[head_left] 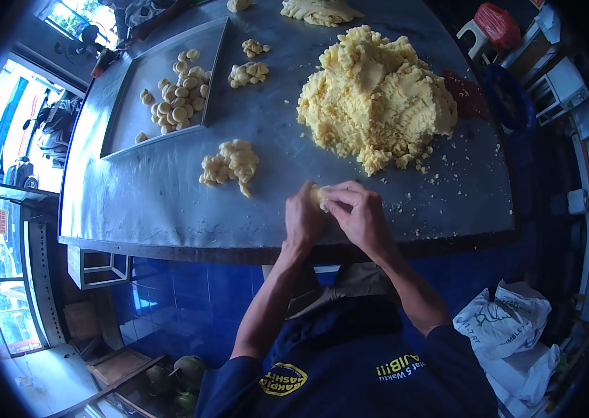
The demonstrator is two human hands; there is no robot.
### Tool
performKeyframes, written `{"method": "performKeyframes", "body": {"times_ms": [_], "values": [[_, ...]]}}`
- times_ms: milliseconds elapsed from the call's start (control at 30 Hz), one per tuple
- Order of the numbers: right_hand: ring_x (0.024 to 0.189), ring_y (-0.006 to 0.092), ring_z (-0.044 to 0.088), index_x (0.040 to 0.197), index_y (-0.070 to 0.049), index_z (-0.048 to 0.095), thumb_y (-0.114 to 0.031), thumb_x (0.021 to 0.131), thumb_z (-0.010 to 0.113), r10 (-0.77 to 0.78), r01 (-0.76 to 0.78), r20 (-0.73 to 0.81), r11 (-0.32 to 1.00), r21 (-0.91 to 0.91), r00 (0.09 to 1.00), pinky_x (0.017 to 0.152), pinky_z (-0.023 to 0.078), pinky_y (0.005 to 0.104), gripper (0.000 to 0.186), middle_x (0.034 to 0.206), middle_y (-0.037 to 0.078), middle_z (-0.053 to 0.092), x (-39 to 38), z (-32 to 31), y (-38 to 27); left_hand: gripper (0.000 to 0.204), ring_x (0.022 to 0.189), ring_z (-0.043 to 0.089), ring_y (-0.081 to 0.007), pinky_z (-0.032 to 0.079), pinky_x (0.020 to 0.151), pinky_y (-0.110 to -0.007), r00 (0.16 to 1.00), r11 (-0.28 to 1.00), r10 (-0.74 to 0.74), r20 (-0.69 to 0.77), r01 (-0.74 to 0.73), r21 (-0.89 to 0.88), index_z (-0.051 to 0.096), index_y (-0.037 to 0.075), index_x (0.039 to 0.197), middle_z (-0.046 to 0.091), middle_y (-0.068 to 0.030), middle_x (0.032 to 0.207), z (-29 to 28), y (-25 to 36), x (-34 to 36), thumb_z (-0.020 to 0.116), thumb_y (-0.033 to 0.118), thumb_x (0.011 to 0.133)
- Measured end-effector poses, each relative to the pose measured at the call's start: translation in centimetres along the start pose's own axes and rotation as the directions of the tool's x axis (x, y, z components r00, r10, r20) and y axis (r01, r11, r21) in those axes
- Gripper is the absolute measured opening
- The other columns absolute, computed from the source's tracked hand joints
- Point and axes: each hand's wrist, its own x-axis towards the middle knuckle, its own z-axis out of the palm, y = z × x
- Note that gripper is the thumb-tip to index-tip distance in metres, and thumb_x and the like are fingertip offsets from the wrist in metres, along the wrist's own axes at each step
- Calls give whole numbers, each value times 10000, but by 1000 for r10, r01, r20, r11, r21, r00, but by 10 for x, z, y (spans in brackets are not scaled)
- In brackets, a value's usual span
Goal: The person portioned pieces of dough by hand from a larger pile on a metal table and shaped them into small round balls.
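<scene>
Near the front edge of the metal table, my left hand (303, 212) and my right hand (357, 209) meet with fingers closed round a small pale-yellow lump of dough (319, 196). Just beyond them rises a big crumbly yellow mound (378, 97). Left of my hands lies a clump of small dough pieces (228, 167), with smaller clumps (248, 74) farther back. A shallow metal tray (120, 125) at the left holds several round, flattened dough balls (176, 104).
A larger dough mass (319, 10) lies at the back of the table (134, 209). A red bag (496, 28) and blue tub (509, 94) are at the right. White sacks (503, 320) rest low right. A person's arm (134, 38) shows at the far left back.
</scene>
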Motion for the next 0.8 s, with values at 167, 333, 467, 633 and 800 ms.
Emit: {"method": "performKeyframes", "body": {"times_ms": [167,333,467,633,800], "values": [[847,314,694,1032,-8,732,30,823,692,-206,194,-1,924,-330,978,765,564,362,217,969,170,688,-4,7,1,319,797,670,-446,511,675,-504,1000,996,10,1,-9,-87,577,53,1061,689,-228,837,-2,12,0,736,156,806],[820,208,651,1210,-79,692,9,785,752,144,-175,187,972,160,972,754,548,312,438,957,105,651,17,-16,15,255,796,681,-368,531,690,-423,975,960,223,16,-217,-176,631,39,959,689,-157,871,-10,1,1,765,102,752],[824,200,623,1219,-66,683,-31,741,805,186,-231,251,959,164,950,765,543,313,495,932,103,626,27,-10,47,249,781,671,-323,531,720,-387,951,946,295,96,-276,-171,663,28,913,679,-125,881,-7,3,1,788,84,706],[985,279,608,1219,-49,671,-40,784,762,99,-92,98,993,-73,990,865,522,366,445,1061,144,608,15,-17,33,205,768,669,-316,520,712,-379,955,956,271,120,-253,-148,673,4,907,670,-139,843,-8,8,0,764,139,782],[1109,429,556,1334,-39,586,-184,849,764,-69,-191,-342,718,-669,937,987,455,452,537,1249,294,521,7,-63,80,385,670,586,-140,439,613,-276,998,910,40,51,-15,-414,683,-10,846,630,-63,757,-8,11,2,547,306,1018]]}}
